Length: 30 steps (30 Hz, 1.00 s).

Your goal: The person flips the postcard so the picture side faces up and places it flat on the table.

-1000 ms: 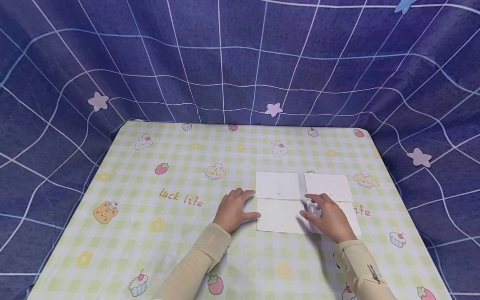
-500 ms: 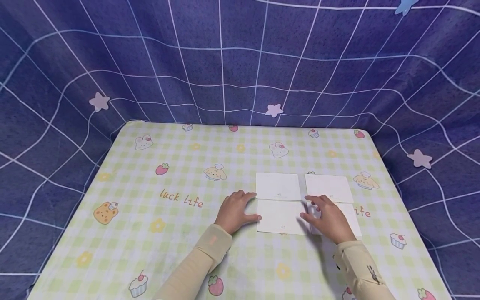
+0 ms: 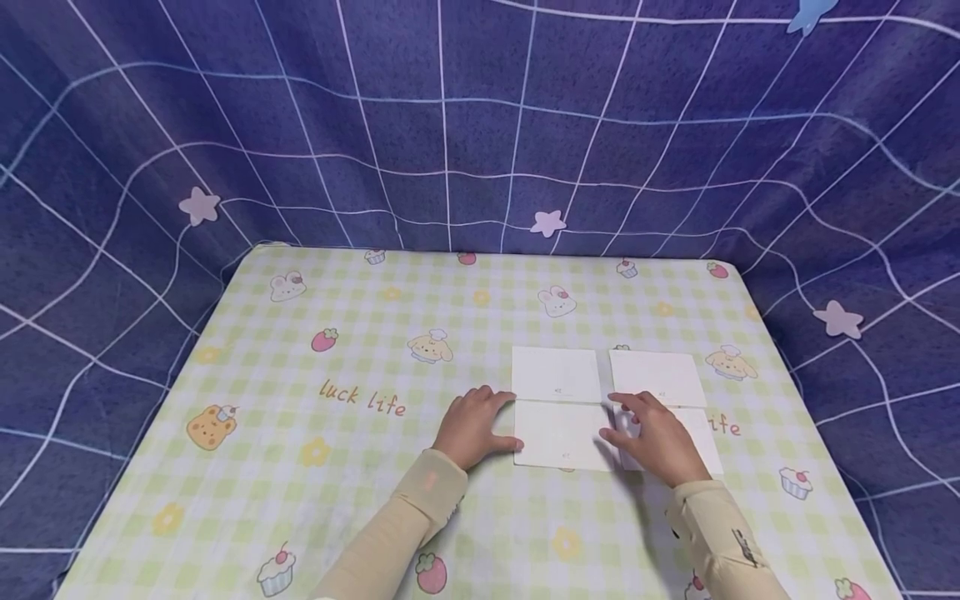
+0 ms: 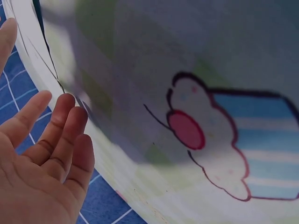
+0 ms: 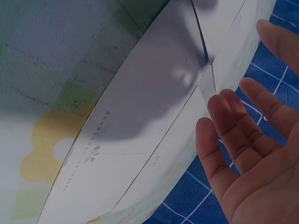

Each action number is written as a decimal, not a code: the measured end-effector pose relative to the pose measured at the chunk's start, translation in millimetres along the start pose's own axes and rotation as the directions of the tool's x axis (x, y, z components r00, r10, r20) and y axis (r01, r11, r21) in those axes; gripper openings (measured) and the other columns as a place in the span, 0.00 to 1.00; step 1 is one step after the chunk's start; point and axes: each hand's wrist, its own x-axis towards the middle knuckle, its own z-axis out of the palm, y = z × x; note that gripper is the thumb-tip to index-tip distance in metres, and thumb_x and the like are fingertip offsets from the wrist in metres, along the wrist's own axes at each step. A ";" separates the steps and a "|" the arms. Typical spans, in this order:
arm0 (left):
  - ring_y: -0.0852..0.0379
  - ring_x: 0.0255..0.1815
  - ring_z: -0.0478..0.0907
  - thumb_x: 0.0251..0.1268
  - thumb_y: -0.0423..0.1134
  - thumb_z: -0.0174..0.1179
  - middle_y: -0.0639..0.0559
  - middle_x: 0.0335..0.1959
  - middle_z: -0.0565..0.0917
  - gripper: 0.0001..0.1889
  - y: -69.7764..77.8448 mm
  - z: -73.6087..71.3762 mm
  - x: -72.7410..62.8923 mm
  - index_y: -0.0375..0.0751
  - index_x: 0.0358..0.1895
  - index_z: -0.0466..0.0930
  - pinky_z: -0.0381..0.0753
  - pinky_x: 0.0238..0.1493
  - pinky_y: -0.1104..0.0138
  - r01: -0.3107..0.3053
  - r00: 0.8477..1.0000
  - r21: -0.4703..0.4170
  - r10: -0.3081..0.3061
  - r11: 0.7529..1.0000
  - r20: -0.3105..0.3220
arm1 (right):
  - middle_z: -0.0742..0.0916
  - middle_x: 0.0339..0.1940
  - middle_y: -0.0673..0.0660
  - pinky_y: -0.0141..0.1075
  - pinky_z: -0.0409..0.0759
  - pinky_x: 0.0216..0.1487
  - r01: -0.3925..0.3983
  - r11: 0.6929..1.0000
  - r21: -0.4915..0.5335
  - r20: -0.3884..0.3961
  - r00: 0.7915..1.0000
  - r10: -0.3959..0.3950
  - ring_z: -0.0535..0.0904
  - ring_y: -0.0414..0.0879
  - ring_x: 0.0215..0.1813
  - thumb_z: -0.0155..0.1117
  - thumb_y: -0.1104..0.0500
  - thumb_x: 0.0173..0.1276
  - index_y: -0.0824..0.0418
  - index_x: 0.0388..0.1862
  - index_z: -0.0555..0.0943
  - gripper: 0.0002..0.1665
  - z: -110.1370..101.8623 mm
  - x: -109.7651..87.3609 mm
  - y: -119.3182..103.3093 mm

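Several white cards with a small print on each lie in two rows on the right half of the table. At the left edge of the near left card (image 3: 562, 435) my left hand (image 3: 467, 429) spreads thumb and forefinger. Its forefinger tip reaches the seam with the far left card (image 3: 555, 372). Over the near right card (image 3: 701, 432) hovers my right hand (image 3: 660, 437), partly covering it, its thumb and fingertips by the gap between the columns. The far right card (image 3: 656, 373) lies beyond. Both wrist views show loosely bent fingers with nothing in them.
A green-and-white checked tablecloth (image 3: 360, 475) with printed cakes, animals and fruit covers the table. Behind and beside it hangs a dark blue cloth (image 3: 480, 133) with a white grid and stars.
My left hand has slid slightly toward the near side along the cards' left edge, its thumb lower. The right hand and the cards look the same.
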 end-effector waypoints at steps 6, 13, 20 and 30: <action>0.50 0.45 0.77 0.49 0.59 0.77 0.48 0.45 0.80 0.39 -0.3 2.5 -0.5 0.44 0.65 0.79 0.76 0.49 0.56 0.007 1.000 -0.007 -0.007 1.000 0.015 | 0.82 0.44 0.59 0.49 0.77 0.40 -0.004 1.000 0.002 0.010 1.000 0.004 0.80 0.52 0.41 0.77 0.51 0.62 0.62 0.64 0.79 0.33 1.2 0.3 -1.0; 0.50 0.45 0.77 0.49 0.59 0.77 0.48 0.45 0.80 0.39 -0.2 1.8 0.4 0.44 0.64 0.79 0.76 0.49 0.56 0.010 1.000 -0.005 -0.010 1.000 0.014 | 0.81 0.42 0.58 0.46 0.77 0.38 0.005 1.000 -0.011 0.028 1.000 -0.005 0.80 0.51 0.39 0.77 0.52 0.62 0.62 0.64 0.79 0.33 1.8 2.4 -2.3; 0.49 0.46 0.77 0.49 0.59 0.77 0.48 0.46 0.80 0.39 0.4 0.3 -0.2 0.45 0.65 0.79 0.76 0.49 0.56 0.010 1.000 0.004 -0.010 1.000 0.021 | 0.82 0.43 0.57 0.45 0.77 0.38 0.012 1.000 -0.016 0.058 0.998 -0.011 0.79 0.51 0.40 0.77 0.52 0.62 0.62 0.65 0.79 0.34 2.0 4.1 -2.0; 0.49 0.48 0.77 0.49 0.60 0.77 0.48 0.47 0.80 0.40 0.8 1.2 2.0 0.45 0.66 0.78 0.76 0.51 0.56 0.014 0.999 0.014 -0.015 1.000 0.035 | 0.82 0.43 0.57 0.51 0.79 0.42 0.009 0.999 -0.043 0.085 0.996 -0.005 0.79 0.51 0.40 0.78 0.52 0.61 0.62 0.65 0.79 0.35 3.8 4.9 -1.5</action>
